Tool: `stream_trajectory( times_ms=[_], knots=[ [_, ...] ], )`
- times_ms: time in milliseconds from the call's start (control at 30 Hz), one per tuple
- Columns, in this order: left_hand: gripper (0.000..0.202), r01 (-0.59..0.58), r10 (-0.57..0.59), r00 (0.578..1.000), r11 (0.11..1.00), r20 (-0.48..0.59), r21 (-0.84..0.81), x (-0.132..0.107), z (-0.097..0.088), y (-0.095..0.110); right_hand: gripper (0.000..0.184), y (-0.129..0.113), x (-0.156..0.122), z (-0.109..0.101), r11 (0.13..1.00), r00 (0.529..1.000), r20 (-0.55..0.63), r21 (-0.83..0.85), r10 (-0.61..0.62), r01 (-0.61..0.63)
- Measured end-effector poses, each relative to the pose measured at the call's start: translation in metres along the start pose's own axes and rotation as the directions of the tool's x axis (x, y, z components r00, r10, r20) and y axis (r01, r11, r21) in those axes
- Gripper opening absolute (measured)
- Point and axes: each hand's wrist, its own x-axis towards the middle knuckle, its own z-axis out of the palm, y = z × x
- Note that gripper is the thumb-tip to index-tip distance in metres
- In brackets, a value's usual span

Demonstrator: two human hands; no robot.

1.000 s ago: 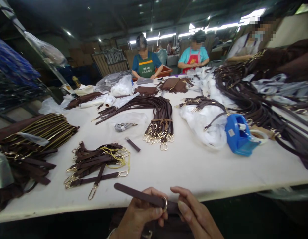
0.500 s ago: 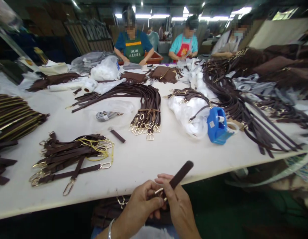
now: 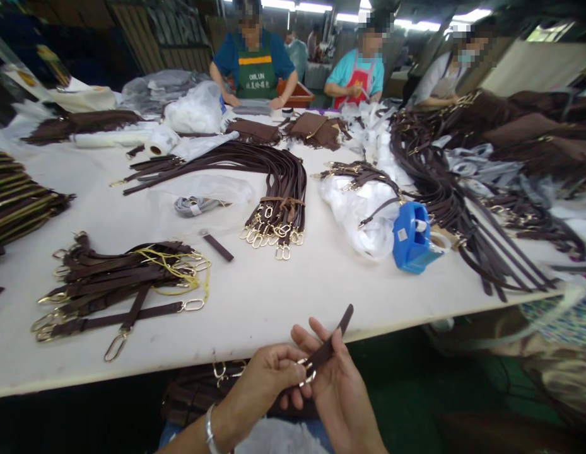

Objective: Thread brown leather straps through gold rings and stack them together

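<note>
Between my two hands, just off the table's front edge, is a dark brown strap with a gold buckle. My left hand pinches the buckle end between thumb and fingers. The strap lies across the palm and fingers of my right hand, held there under the thumb, while the other fingers are loosely spread. Its free tip points up and away to the right. Below my hands, on my lap, more brown straps with gold rings are partly hidden by my left forearm.
On the white table lie a strap pile with yellow string, a tied strap bundle, a single short strap and a blue tape dispenser. Long straps heap at right. Several co-workers are across the table.
My right hand has turned palm up and its fingers have loosened. The strap has tilted lower, and its buckle shows more. The camera view has shifted slightly.
</note>
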Motion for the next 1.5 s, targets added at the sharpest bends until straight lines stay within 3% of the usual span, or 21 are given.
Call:
stream_trajectory(
  times_ms=[633,1200,1367,1500],
  knots=[
    [0.022,-0.016,0.018,0.999,0.999,-0.049,0.05,0.003,0.003,-0.012,0.06,0.005,-0.005,0.0,0.992,0.995,-0.044,0.085,-0.09,0.094],
    [0.018,-0.035,0.04,0.998,0.993,-0.047,0.109,0.0,0.008,-0.01,0.06,0.01,-0.01,0.008,0.993,0.99,-0.078,-0.018,-0.116,0.115],
    [0.017,-0.068,0.086,0.992,0.982,-0.097,0.177,0.0,0.012,-0.015,0.057,0.021,-0.009,0.007,0.978,0.977,-0.096,-0.107,-0.191,0.181],
    [0.023,-0.078,0.091,0.992,0.987,-0.087,0.141,0.0,0.016,-0.013,0.053,0.035,-0.01,0.002,0.899,0.94,-0.109,-0.345,-0.324,0.27]
  ],
)
